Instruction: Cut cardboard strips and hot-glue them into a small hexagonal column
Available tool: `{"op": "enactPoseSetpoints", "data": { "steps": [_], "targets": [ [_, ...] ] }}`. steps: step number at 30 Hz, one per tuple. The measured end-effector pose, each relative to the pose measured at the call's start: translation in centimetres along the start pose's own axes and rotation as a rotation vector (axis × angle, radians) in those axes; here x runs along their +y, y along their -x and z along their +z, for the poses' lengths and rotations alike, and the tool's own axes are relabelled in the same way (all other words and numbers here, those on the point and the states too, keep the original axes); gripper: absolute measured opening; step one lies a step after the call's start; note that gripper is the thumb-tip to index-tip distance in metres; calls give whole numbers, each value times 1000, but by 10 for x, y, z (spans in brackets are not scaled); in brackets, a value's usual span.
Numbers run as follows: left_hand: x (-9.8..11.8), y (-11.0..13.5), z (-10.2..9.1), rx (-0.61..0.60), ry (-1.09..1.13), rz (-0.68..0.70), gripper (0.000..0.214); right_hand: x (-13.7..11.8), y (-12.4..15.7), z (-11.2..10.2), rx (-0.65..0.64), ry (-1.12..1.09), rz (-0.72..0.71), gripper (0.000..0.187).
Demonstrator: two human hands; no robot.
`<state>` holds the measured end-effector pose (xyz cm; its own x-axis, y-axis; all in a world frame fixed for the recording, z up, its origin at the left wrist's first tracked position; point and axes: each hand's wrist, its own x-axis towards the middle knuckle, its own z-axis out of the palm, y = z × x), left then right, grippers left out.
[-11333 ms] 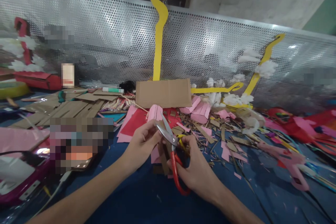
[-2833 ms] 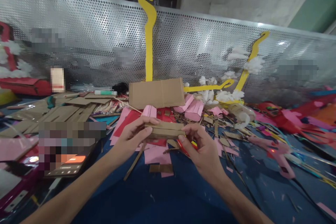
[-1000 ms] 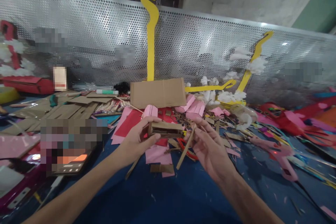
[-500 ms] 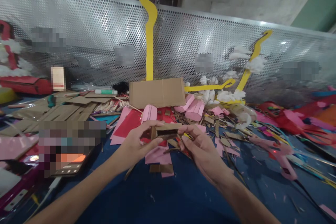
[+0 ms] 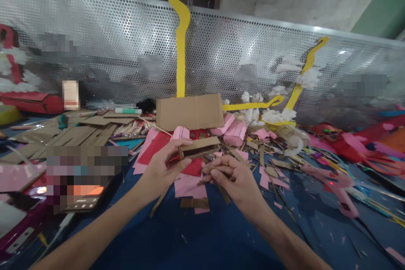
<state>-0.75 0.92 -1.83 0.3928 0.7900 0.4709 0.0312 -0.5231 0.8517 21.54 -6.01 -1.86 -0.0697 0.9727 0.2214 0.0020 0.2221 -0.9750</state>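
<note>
Between thumb and fingers, my left hand [image 5: 167,162] grips the left end of a small open cardboard box [image 5: 202,147], tilted so that its hollow side faces me. Just below and right of the box is my right hand [image 5: 232,177], its thumb and fingertips pinched together. Whatever is between those fingertips is too small to make out. Under both hands lie pink paper pieces [image 5: 186,186] and a red sheet [image 5: 193,167]. A short brown cardboard strip [image 5: 194,203] rests nearer to me on the blue table [image 5: 177,240].
A pink glue gun [image 5: 332,181] with a cord lies on the right. Behind the hands stand a cardboard panel [image 5: 190,112] and a tall yellow hook shape [image 5: 180,50]. Cardboard strips [image 5: 91,135] cover the left, beside a phone [image 5: 85,196]. A perforated metal screen [image 5: 126,50] closes the back.
My right hand has come off the box's right end and moved down and slightly left, fingertips now pinched. The box, still in my left hand, has risen slightly and tilted.
</note>
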Motion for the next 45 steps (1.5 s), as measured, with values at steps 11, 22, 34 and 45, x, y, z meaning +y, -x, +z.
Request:
{"op": "enactPoseSetpoints", "data": {
  "steps": [11,22,34,45],
  "targets": [
    [1,-1,-1,74,43,58,26,26,3,15,-165,452,-55,16],
    [1,-2,2,77,116,48,27,-9,13,5,-451,837,-45,11],
    [1,-2,0,74,59,25,29,-15,19,-6,-502,898,4,17],
    [3,-1,0,70,65,1,27,-15,16,6,-544,908,-236,16]
  ]
}}
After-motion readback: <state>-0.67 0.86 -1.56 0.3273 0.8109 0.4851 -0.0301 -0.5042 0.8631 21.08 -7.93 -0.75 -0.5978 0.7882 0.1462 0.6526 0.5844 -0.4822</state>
